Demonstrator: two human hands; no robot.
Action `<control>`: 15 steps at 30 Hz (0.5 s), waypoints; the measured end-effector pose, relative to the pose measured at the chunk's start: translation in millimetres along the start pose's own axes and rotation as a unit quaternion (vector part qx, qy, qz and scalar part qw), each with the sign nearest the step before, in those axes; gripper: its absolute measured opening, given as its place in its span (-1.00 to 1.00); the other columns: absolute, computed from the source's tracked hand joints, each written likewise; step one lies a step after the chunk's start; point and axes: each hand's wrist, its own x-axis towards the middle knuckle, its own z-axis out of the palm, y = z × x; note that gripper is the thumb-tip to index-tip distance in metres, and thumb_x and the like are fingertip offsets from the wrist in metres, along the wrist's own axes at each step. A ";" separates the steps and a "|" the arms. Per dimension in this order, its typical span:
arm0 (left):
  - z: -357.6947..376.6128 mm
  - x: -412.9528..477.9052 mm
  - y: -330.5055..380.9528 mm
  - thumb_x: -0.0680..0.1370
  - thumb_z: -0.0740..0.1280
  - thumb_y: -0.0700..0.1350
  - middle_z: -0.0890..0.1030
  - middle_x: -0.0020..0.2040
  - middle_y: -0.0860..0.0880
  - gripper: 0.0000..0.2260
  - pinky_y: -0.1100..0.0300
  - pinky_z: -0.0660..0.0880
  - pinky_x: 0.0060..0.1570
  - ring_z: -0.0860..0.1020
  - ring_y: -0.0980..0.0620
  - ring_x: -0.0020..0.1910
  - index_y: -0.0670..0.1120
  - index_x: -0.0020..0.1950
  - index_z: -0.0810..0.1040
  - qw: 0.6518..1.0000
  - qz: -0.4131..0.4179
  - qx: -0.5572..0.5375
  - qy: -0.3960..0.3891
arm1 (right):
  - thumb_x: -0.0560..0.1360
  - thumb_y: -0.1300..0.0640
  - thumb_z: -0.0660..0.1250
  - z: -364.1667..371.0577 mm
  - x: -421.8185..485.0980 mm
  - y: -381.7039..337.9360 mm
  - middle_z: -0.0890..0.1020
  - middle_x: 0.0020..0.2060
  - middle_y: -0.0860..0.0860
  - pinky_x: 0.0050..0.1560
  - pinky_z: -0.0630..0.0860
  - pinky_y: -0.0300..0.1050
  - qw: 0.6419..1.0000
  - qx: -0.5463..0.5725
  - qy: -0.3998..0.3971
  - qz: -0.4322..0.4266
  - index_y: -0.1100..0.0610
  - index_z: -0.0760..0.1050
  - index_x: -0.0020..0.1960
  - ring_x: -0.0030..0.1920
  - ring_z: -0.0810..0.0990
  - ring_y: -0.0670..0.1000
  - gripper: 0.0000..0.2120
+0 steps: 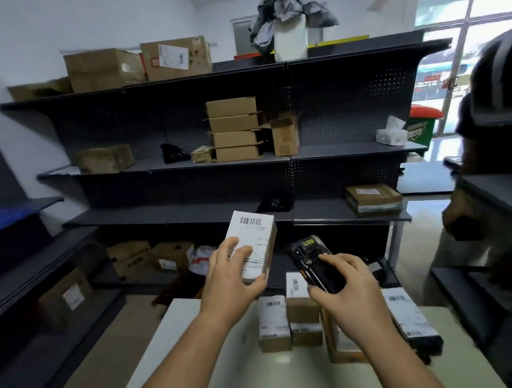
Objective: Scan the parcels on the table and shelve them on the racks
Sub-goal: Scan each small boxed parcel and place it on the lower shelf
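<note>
your left hand (227,277) grips the labelled parcel (252,244) above the table (178,341); your right hand (343,286) clasps the scanner (312,261) beside it. you look mid-scan: aim at the barcode next, then shelve it on the racks (177,212).

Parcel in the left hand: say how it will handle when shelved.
Probably stiff: the parcel keeps straight edges in the left hand. Likely light, since one hand holds it up. Its tall, narrow shape may tip if stood on end.
</note>
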 end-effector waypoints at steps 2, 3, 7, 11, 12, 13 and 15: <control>-1.1 -17.9 12.0 0.43 0.46 0.08 0.21 0.42 0.17 -0.52 0.13 0.38 0.25 0.21 0.09 0.38 0.07 0.32 0.47 1.000 0.017 -0.012 -0.021 | 0.29 -0.02 0.53 -12.1 -26.0 5.5 0.43 0.18 -0.19 0.03 0.45 -0.23 0.999 -0.010 0.039 0.016 -0.14 0.52 0.27 0.07 0.48 -0.13 -0.44; 0.5 -26.4 18.7 0.43 0.46 0.08 0.21 0.42 0.17 -0.53 0.11 0.40 0.25 0.21 0.09 0.38 0.07 0.31 0.47 0.999 0.027 -0.022 -0.034 | 0.29 -0.02 0.53 -20.6 -40.7 8.5 0.43 0.19 -0.18 0.04 0.46 -0.21 0.998 -0.016 0.062 0.027 -0.12 0.52 0.28 0.08 0.49 -0.11 -0.44; 20.8 -65.0 58.5 0.40 0.49 0.04 0.24 0.41 0.16 -0.54 -0.01 0.42 0.29 0.25 0.06 0.38 0.05 0.27 0.50 0.987 0.094 -0.097 -0.087 | 0.26 -0.04 0.51 -70.3 -118.0 17.5 0.44 0.18 -0.20 0.14 0.52 -0.05 0.981 -0.058 0.165 0.084 -0.13 0.54 0.26 0.12 0.51 -0.11 -0.44; 45.4 -121.6 121.3 0.36 0.49 0.05 0.27 0.41 0.13 -0.53 0.03 0.37 0.33 0.27 0.04 0.37 0.04 0.25 0.53 0.959 0.150 -0.180 -0.158 | 0.28 -0.07 0.52 -131.1 -211.0 19.8 0.42 0.18 -0.20 0.14 0.47 -0.14 0.951 -0.128 0.234 0.158 -0.12 0.53 0.27 0.11 0.48 -0.15 -0.44; 49.5 -137.3 137.4 0.36 0.48 0.07 0.28 0.41 0.12 -0.52 0.05 0.35 0.33 0.27 0.02 0.37 0.03 0.25 0.52 0.952 0.166 -0.191 -0.174 | 0.29 -0.07 0.52 -144.9 -231.9 18.5 0.42 0.18 -0.20 0.14 0.45 -0.16 0.943 -0.143 0.246 0.173 -0.11 0.53 0.28 0.12 0.47 -0.16 -0.44; 53.5 -154.3 155.5 0.37 0.47 0.07 0.28 0.41 0.10 -0.51 0.07 0.32 0.32 0.26 0.01 0.37 0.02 0.27 0.52 0.942 0.187 -0.201 -0.195 | 0.28 -0.06 0.51 -160.0 -254.3 18.4 0.42 0.17 -0.21 0.14 0.43 -0.18 0.933 -0.157 0.264 0.186 -0.11 0.53 0.28 0.12 0.47 -0.16 -0.44; 61.2 -191.0 199.2 0.38 0.49 0.03 0.28 0.42 0.08 -0.51 0.11 0.28 0.29 0.25 0.00 0.36 0.02 0.29 0.51 0.918 0.230 -0.219 -0.238 | 0.28 -0.05 0.52 -194.2 -305.4 18.7 0.40 0.14 -0.24 0.12 0.37 -0.24 0.907 -0.182 0.311 0.219 -0.10 0.54 0.27 0.10 0.45 -0.20 -0.45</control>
